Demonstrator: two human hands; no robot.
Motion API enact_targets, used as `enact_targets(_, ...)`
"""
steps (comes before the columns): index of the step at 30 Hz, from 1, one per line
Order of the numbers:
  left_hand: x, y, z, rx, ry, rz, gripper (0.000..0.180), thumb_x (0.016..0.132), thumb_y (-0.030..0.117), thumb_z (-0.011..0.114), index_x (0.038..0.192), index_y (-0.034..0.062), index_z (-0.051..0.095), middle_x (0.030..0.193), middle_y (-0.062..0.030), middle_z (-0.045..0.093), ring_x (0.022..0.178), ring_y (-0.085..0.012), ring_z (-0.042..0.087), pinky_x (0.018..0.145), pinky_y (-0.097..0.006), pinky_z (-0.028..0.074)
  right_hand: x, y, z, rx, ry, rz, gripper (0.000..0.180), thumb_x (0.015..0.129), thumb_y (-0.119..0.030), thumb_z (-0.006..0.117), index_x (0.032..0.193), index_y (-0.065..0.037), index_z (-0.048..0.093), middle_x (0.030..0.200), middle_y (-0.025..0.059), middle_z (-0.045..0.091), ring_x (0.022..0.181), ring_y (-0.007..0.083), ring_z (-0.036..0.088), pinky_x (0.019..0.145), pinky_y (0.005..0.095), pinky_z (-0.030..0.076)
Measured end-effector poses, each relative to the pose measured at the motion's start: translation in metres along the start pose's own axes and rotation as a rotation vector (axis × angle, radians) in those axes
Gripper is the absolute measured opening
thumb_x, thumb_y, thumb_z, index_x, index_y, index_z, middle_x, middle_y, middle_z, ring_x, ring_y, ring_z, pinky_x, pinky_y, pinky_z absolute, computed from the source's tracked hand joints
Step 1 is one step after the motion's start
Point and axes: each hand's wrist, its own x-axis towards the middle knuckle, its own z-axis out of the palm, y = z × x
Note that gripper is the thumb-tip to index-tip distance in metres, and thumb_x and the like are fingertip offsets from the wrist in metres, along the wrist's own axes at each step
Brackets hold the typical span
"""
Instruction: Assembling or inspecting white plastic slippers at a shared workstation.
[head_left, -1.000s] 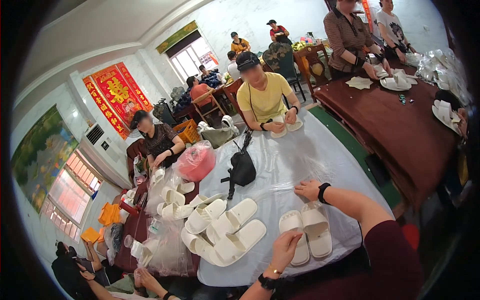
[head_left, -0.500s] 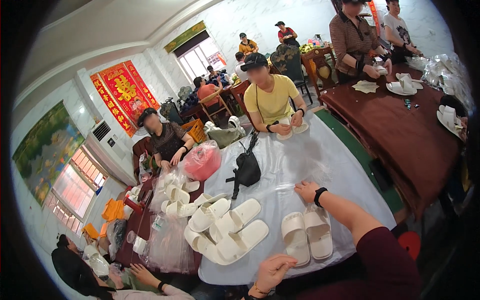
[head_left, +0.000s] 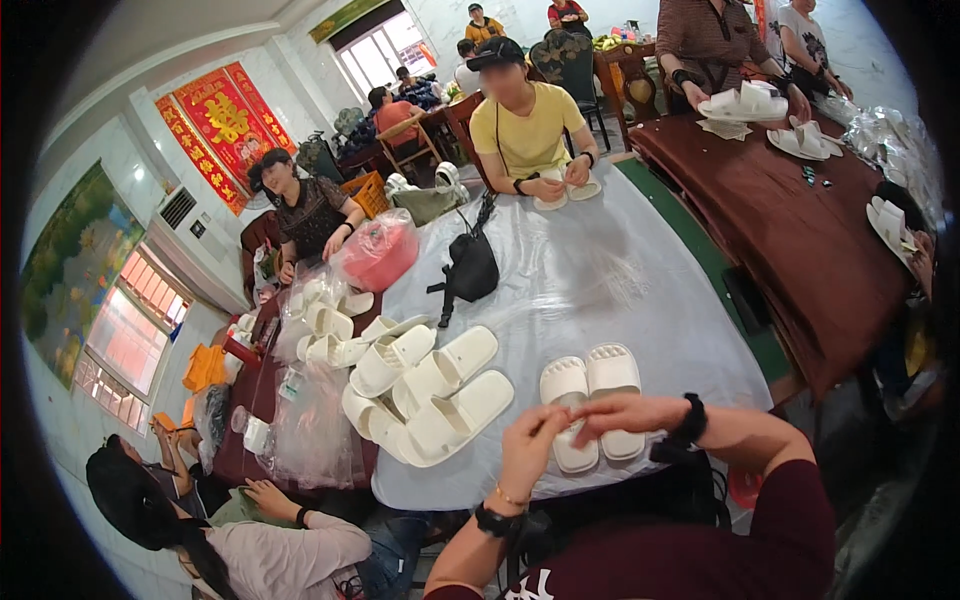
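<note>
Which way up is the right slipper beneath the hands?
Upright: the right slipper shows its footbed and strap facing up, partly hidden behind the right hand.

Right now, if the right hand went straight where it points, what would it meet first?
Most likely the left hand: the right hand points across at it over the slippers, though depth is unclear and they may already touch.

Top point(head_left: 660, 563): deep maroon
Right sleeve point(head_left: 798, 515): maroon, short, ending near the elbow
Chest marking point(head_left: 529, 587): white (cut off by the lower edge)
Left grip point(head_left: 531, 440): bare
Left wrist: thin gold-coloured bracelet point(head_left: 511, 497), black band point(head_left: 497, 521) behind it
Right grip point(head_left: 635, 413): bare
Right wrist: broad black band point(head_left: 691, 420), dark blocky piece beside it
</note>
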Motion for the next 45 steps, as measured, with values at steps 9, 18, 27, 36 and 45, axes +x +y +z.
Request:
enact_targets(9,0.022,-0.055,-0.001,-0.112,0.166,-0.101,0.024,0.090,0.013,0.063,0.111,-0.0007,0.063,0.093,-0.0057,0.067,0.076,-0.0097,0.061,0.070,-0.023,0.050,-0.121,0.028,-0.030,-0.258,0.771,0.186,0.020,0.094,-0.017,0.051,0.092,-0.002,0.063,0.073,0.0017,0.057,0.065,0.0126,0.052,0.062,0.0308,0.045)
enact_targets(18,0.003,-0.136,-0.034,0.761,0.168,0.242,0.054,0.081,0.027,0.068,0.126,0.0025,0.049,0.120,-0.0191,0.053,0.112,-0.0367,0.048,0.097,-0.045,0.037,-0.154,0.106,-0.079,-1.062,1.133,0.233,0.018,0.089,-0.016,0.052,0.081,-0.003,0.059,0.076,0.0196,0.060,0.074,0.0407,0.057,0.063,0.0471,0.045)
enact_targets(27,-0.012,-0.152,-0.039,0.911,-0.050,0.227,0.059,0.080,0.037,0.064,0.126,0.0032,0.048,0.128,-0.0181,0.050,0.120,-0.0350,0.046,0.101,-0.046,0.035,-0.159,0.158,-0.116,-0.993,1.057,0.306,0.017,0.091,-0.010,0.048,0.080,0.003,0.051,0.071,0.0248,0.051,0.066,0.0399,0.052,0.060,0.0465,0.039)
enact_targets(36,-0.027,-0.164,-0.031,0.884,0.016,0.114,0.065,0.077,0.037,0.062,0.128,0.0026,0.044,0.131,-0.0178,0.044,0.126,-0.0350,0.037,0.105,-0.048,0.029,-0.115,0.221,-0.217,-1.333,0.360,0.577,0.042,0.089,-0.027,0.051,0.118,0.003,0.048,0.114,0.0276,0.054,0.108,0.0439,0.049,0.094,0.0467,0.037)
enact_targets(45,-0.022,-0.153,-0.029,0.796,-0.002,0.137,0.069,0.072,0.034,0.064,0.128,0.0004,0.043,0.128,-0.0175,0.043,0.125,-0.0337,0.037,0.102,-0.046,0.029,-0.067,0.137,-0.178,-1.225,0.617,0.389,0.034,0.092,-0.027,0.042,0.096,0.001,0.062,0.092,0.0287,0.062,0.088,0.0474,0.057,0.078,0.0503,0.045)
